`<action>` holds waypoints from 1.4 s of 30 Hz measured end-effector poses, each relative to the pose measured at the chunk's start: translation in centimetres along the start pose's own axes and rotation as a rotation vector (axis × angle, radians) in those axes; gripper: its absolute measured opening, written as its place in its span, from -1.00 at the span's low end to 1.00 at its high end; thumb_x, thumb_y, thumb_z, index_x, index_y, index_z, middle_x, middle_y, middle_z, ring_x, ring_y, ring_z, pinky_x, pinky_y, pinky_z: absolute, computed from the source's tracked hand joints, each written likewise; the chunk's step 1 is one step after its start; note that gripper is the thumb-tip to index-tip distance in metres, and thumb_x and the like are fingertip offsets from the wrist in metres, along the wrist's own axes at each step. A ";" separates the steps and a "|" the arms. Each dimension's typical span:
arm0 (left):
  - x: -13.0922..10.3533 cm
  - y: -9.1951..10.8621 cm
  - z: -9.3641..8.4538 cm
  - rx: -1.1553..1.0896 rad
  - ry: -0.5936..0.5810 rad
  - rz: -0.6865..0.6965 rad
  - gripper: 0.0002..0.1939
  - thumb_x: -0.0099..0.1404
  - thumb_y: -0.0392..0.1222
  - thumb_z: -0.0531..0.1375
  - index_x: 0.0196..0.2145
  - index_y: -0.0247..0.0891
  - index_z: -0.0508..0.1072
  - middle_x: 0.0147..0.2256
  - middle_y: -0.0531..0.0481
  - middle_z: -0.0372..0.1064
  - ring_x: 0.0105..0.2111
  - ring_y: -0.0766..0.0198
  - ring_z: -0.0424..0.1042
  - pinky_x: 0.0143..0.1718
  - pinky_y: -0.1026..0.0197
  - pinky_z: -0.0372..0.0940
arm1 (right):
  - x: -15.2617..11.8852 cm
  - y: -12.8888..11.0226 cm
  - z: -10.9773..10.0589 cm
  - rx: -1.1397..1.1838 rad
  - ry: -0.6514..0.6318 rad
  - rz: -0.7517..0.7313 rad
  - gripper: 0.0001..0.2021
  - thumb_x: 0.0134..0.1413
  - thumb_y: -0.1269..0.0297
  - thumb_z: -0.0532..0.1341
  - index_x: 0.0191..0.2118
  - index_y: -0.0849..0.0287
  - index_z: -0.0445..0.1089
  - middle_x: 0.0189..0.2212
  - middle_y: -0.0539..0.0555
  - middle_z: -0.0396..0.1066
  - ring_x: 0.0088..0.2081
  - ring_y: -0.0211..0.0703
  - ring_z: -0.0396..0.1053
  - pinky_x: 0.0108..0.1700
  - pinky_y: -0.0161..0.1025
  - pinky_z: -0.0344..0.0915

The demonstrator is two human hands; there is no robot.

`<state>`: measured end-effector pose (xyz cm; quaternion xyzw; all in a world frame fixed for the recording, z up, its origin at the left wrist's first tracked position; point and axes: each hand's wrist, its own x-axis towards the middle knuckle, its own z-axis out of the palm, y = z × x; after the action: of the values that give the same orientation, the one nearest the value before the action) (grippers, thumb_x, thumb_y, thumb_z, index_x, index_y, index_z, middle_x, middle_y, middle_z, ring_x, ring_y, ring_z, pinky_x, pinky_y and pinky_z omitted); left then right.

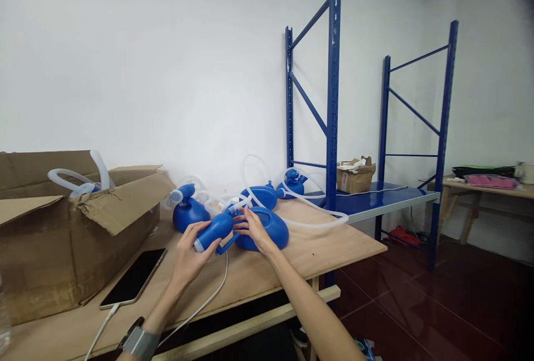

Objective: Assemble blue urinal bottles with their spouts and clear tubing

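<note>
My left hand (pixel 188 252) is wrapped round a blue plastic cylinder (pixel 216 232) with a pale end, tilted above the table. My right hand (pixel 255 231) has its fingers stretched out and slightly apart by the cylinder's far end. Whether its fingertips touch the cylinder or the white tubing behind it, I cannot tell. A blue flat strip (pixel 227 245) shows below the cylinder. Behind the right hand lies a rounded blue plastic bottle (pixel 277 232). To the left stands another blue bottle (pixel 188 215) with a cylindrical head.
An open cardboard box (pixel 37 250) with clear tubing stands at left. Beside it a phone (pixel 133 278) lies on the wooden table (pixel 334 244), plugged into a white cable. More blue bottles (pixel 294 183) and loops of tubing lie behind. Blue shelving (pixel 332 99) rises at right.
</note>
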<state>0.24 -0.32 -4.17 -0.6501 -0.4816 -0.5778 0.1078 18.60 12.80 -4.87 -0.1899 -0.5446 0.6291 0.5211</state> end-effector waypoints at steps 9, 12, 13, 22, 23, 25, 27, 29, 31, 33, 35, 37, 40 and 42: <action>-1.0 -1.0 0.9 0.037 -0.016 0.110 -0.61 0.29 0.05 0.31 -0.01 -0.19 0.47 -0.03 -0.15 0.48 -0.03 0.00 0.53 0.04 -0.02 0.43 | 0.2 0.8 0.9 0.151 -0.041 -0.033 -0.44 -0.12 -0.26 0.47 -0.19 0.14 0.53 -0.22 0.12 0.55 -0.26 -0.12 0.50 -0.35 -0.31 0.39; -1.4 -1.3 1.2 0.073 0.001 0.192 -0.59 0.31 0.03 0.30 0.03 -0.20 0.44 -0.02 -0.16 0.49 -0.03 0.00 0.54 0.02 -0.01 0.46 | 0.0 0.8 0.9 0.173 -0.025 -0.026 -0.43 -0.10 -0.23 0.47 -0.15 0.17 0.56 -0.22 0.15 0.58 -0.18 -0.07 0.51 -0.30 -0.31 0.36; -1.5 -1.3 1.2 0.082 0.002 0.214 -0.59 0.31 0.02 0.29 0.04 -0.20 0.43 -0.03 -0.15 0.49 -0.03 0.00 0.54 0.01 -0.01 0.46 | -0.1 0.8 0.9 0.185 -0.022 -0.025 -0.44 -0.10 -0.21 0.48 -0.15 0.17 0.57 -0.21 0.16 0.59 -0.15 -0.06 0.51 -0.27 -0.29 0.37; -1.8 -1.6 1.3 0.125 -0.018 0.307 -0.59 0.34 -0.02 0.27 0.09 -0.17 0.40 -0.01 -0.14 0.49 -0.03 0.03 0.56 0.00 0.01 0.49 | 0.0 0.8 1.1 0.376 0.015 -0.086 -0.50 -0.29 0.06 0.63 -0.22 0.18 0.55 -0.27 0.10 0.61 -0.15 -0.07 0.53 0.02 -0.17 0.39; -1.9 -1.7 1.2 0.128 -0.027 0.301 -0.58 0.34 -0.02 0.27 0.09 -0.17 0.39 0.00 -0.15 0.49 -0.03 0.02 0.56 0.00 0.01 0.50 | 0.0 0.9 1.1 0.373 0.020 -0.099 -0.51 -0.30 0.07 0.63 -0.24 0.18 0.55 -0.30 0.10 0.61 -0.17 -0.08 0.54 0.02 -0.17 0.39; -2.1 -1.8 1.2 0.136 -0.045 0.298 -0.59 0.34 -0.03 0.27 0.10 -0.17 0.38 0.01 -0.16 0.47 -0.02 0.02 0.56 -0.02 0.01 0.50 | 0.0 1.0 1.2 0.359 0.020 -0.112 -0.51 -0.30 0.07 0.63 -0.26 0.20 0.54 -0.34 0.10 0.60 -0.19 -0.07 0.54 0.02 -0.16 0.40; -2.3 -1.7 1.2 0.147 -0.054 0.311 -0.60 0.35 -0.05 0.27 0.09 -0.17 0.38 0.03 -0.17 0.45 -0.02 0.02 0.56 -0.04 0.03 0.51 | -0.1 1.1 1.4 0.345 0.023 -0.126 -0.51 -0.30 0.05 0.63 -0.27 0.20 0.54 -0.36 0.11 0.60 -0.21 -0.05 0.55 0.01 -0.15 0.40; -2.5 -1.7 1.2 0.162 -0.047 0.330 -0.62 0.36 -0.08 0.26 0.09 -0.17 0.36 0.05 -0.18 0.43 -0.01 0.03 0.56 -0.04 0.03 0.51 | -0.2 1.1 1.6 0.331 0.028 -0.147 -0.50 -0.28 0.02 0.62 -0.26 0.21 0.53 -0.36 0.12 0.60 -0.22 -0.04 0.55 -0.01 -0.15 0.41; -2.6 -1.6 1.1 0.181 -0.031 0.352 -0.62 0.37 -0.10 0.25 0.10 -0.16 0.35 0.06 -0.19 0.42 -0.01 0.03 0.56 -0.05 0.03 0.52 | -0.5 1.0 1.7 0.304 0.032 -0.170 -0.49 -0.26 -0.01 0.60 -0.24 0.21 0.53 -0.36 0.13 0.61 -0.24 -0.04 0.56 -0.03 -0.14 0.42; -2.6 -1.5 1.1 0.205 -0.022 0.379 -0.62 0.38 -0.10 0.24 0.11 -0.16 0.35 0.07 -0.20 0.42 -0.02 0.03 0.57 -0.08 0.05 0.53 | -0.7 0.7 1.7 0.258 0.026 -0.181 -0.48 -0.26 -0.03 0.60 -0.23 0.21 0.52 -0.36 0.14 0.61 -0.26 -0.04 0.56 -0.05 -0.13 0.42; -2.6 -1.3 1.0 0.232 -0.024 0.409 -0.61 0.38 -0.09 0.24 0.12 -0.17 0.34 0.07 -0.21 0.43 -0.04 0.03 0.58 -0.12 0.07 0.54 | -1.0 0.5 1.6 0.219 0.021 -0.184 -0.47 -0.25 -0.04 0.59 -0.23 0.21 0.52 -0.36 0.13 0.62 -0.26 -0.03 0.57 -0.05 -0.12 0.43; -2.7 -1.2 1.0 0.260 -0.019 0.433 -0.61 0.39 -0.10 0.24 0.13 -0.16 0.34 0.07 -0.21 0.43 -0.04 0.03 0.58 -0.12 0.08 0.54 | -1.1 0.3 1.6 0.198 0.015 -0.178 -0.47 -0.25 -0.06 0.58 -0.23 0.20 0.51 -0.36 0.13 0.62 -0.25 -0.02 0.57 -0.05 -0.11 0.43; -2.8 -1.1 0.9 0.299 0.026 0.451 -0.61 0.40 -0.14 0.22 0.15 -0.13 0.34 0.07 -0.20 0.44 -0.03 0.02 0.57 -0.07 0.04 0.53 | -1.2 0.1 1.9 0.177 0.013 -0.175 -0.47 -0.22 -0.08 0.56 -0.21 0.19 0.51 -0.34 0.14 0.63 -0.22 -0.01 0.58 -0.05 -0.12 0.43; -2.9 -1.1 1.0 0.313 0.057 0.446 -0.62 0.40 -0.14 0.22 0.14 -0.11 0.35 0.07 -0.19 0.44 -0.01 0.00 0.57 -0.04 0.01 0.53 | -1.0 0.1 2.1 0.156 0.013 -0.181 -0.47 -0.19 -0.09 0.55 -0.19 0.18 0.52 -0.31 0.15 0.63 -0.19 -0.01 0.58 -0.04 -0.13 0.43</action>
<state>0.41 -0.51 -7.37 -0.6990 -0.4069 -0.4764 0.3449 17.24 10.87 -4.55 -0.1030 -0.5055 0.6188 0.5924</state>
